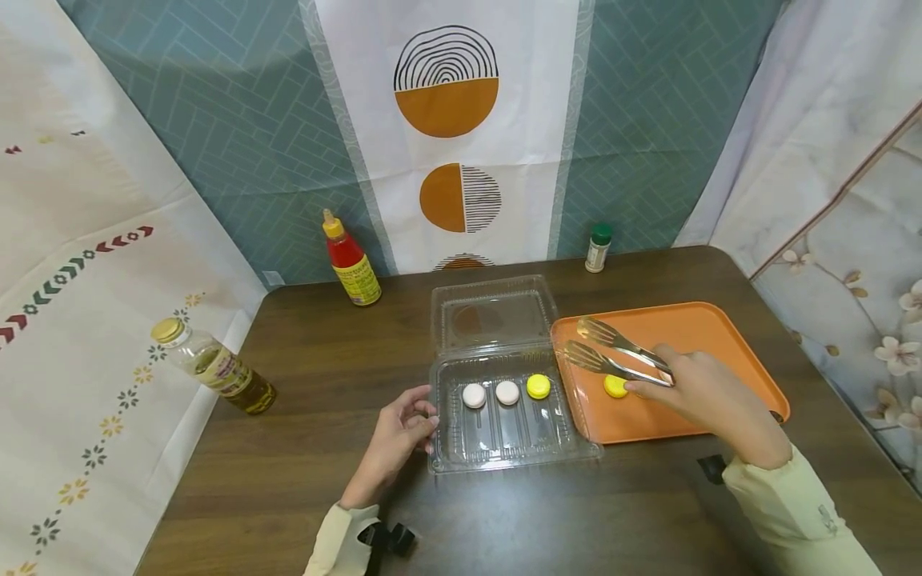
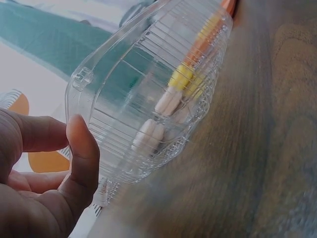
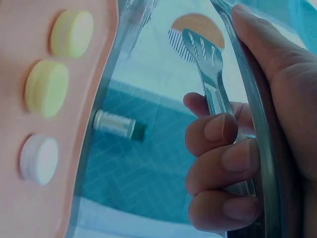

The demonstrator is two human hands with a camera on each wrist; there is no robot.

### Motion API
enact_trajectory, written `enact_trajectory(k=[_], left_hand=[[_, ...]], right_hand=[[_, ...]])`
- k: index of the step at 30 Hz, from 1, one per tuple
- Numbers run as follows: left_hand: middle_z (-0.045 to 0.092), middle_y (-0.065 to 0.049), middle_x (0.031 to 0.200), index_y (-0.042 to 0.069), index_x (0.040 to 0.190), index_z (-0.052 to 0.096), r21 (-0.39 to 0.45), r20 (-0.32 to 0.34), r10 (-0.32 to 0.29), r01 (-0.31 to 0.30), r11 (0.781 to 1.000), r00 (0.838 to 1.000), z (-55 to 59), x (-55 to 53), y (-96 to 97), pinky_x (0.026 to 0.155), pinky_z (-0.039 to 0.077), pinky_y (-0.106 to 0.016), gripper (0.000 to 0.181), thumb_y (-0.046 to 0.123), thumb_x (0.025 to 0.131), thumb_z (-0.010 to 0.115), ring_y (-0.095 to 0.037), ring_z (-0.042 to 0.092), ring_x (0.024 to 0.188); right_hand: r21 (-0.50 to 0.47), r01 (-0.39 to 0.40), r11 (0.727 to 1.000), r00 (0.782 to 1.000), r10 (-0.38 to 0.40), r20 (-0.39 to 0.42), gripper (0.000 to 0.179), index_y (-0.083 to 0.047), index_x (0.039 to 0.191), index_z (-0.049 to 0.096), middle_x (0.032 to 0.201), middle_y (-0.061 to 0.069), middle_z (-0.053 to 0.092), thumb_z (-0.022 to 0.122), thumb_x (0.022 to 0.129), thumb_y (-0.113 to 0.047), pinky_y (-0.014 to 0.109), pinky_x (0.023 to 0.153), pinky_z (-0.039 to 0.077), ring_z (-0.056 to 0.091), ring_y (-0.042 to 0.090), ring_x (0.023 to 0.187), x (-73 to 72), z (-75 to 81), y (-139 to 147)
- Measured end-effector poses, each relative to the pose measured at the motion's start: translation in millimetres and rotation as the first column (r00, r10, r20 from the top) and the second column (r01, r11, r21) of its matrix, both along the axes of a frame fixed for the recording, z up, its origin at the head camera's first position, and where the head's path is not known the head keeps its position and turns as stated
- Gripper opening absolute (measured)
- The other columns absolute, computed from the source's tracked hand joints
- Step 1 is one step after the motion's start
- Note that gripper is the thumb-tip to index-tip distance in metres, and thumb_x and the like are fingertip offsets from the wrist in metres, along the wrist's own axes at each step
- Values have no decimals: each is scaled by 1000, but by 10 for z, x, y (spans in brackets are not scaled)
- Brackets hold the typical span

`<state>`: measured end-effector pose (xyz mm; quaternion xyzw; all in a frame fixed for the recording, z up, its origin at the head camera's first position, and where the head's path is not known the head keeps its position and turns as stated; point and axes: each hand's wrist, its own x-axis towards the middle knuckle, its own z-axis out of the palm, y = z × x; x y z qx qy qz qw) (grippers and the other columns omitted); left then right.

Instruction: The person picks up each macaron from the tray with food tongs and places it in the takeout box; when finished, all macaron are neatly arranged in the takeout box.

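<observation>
My left hand (image 1: 399, 432) pinches the left rim of an open clear plastic clamshell box (image 1: 497, 456) between thumb and fingers, as the left wrist view (image 2: 81, 153) shows at the thumb. Inside the box sit two white macarons (image 1: 507, 393) and a yellow macaron (image 1: 538, 386) in a row. My right hand (image 1: 702, 392) grips metal tongs (image 1: 587, 358), their slotted tips spread apart over the left part of an orange tray (image 1: 670, 320). Nothing is between the tips. On the tray the right wrist view has two yellow macarons (image 3: 47, 89) and a white macaron (image 3: 39, 159).
Behind the box lies its raised lid (image 1: 493, 312). A red sauce bottle (image 1: 353, 264) and a green-capped shaker (image 1: 598, 248) stand at the table's back edge. An oil bottle (image 1: 223, 372) is at the left. The box's right edge overlaps the tray.
</observation>
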<state>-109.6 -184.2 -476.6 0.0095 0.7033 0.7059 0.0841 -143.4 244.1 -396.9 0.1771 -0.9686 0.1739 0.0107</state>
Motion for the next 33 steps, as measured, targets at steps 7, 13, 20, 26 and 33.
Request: enact_trajectory(k=[7, 13, 20, 26, 33], left_hand=[[55, -18, 97, -14, 140, 44, -2, -6, 4, -4, 1000, 1000, -9, 11, -6, 51, 51, -23, 54, -15, 89, 60, -15, 54, 59], [56, -19, 98, -13, 139, 46, 3, -6, 9, -9, 1000, 1000, 2, 17, 3, 50, 51, -23, 53, -15, 89, 60, -14, 55, 59], [56, -12, 94, -13, 139, 45, -7, -15, 3, -3, 1000, 1000, 10, 2, 5, 50, 52, -23, 52, -15, 89, 60, -14, 54, 58], [56, -14, 94, -13, 140, 46, 4, -3, 3, -3, 1000, 1000, 6, -1, 12, 50, 51, -23, 53, -15, 89, 60, -15, 54, 59], [56, -17, 96, -12, 140, 46, 16, 0, 9, -9, 1000, 1000, -4, 8, 7, 50, 52, -24, 53, -14, 89, 61, -16, 54, 58]], right_hand=[[8, 31, 999, 997, -30, -70, 47, -6, 93, 55, 61, -3, 38, 74, 88, -49, 28, 47, 30, 38, 12, 51, 98, -117, 208], [-4, 90, 996, 995, -90, -48, 45, -6, 93, 55, 62, -2, 42, 71, 92, -48, 31, 48, 34, 41, 15, 52, 195, -158, 379], [43, 172, 984, 985, -172, -9, 58, 3, 105, 59, 64, 4, 51, 67, 92, -53, 44, 45, 41, 50, 23, 53, 288, -214, 581], [61, 249, 967, 968, -251, 16, 60, 5, 101, 61, 64, 15, 55, 64, 94, -55, 53, 40, 41, 56, 37, 53, 408, -276, 787], [105, 274, 956, 957, -282, 65, 69, 11, 115, 59, 66, 19, 57, 61, 96, -56, 56, 43, 43, 58, 40, 57, 449, -241, 890]])
